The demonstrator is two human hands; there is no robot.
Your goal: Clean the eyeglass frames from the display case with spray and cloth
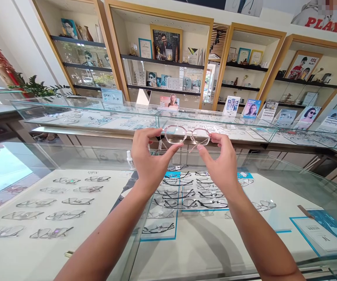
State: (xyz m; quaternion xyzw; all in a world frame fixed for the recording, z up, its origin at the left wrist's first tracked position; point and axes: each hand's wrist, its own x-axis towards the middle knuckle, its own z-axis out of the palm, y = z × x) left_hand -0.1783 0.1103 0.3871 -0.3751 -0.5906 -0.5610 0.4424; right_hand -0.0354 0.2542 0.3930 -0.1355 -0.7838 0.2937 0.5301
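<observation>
A pair of eyeglasses (189,132) with thin pinkish-purple rims and clear lenses is held up in front of me, above the glass display case. My left hand (147,156) grips it at the left end, fingertips at the hinge and the thumb below the lens. At the right end, my right hand (219,158) pinches the frame by the other hinge, its thumb near a temple arm. A small white tag (160,144) hangs beside the left hinge. The temple arms are partly hidden by my fingers and thumbs.
Below lie rows of dark-framed glasses (182,203) inside the glass case, with more pairs (65,214) on the left. A small white spray bottle (130,160) stands behind my left hand. Farther back, another glass counter (112,119) crosses the room before wood-framed shelves (162,60).
</observation>
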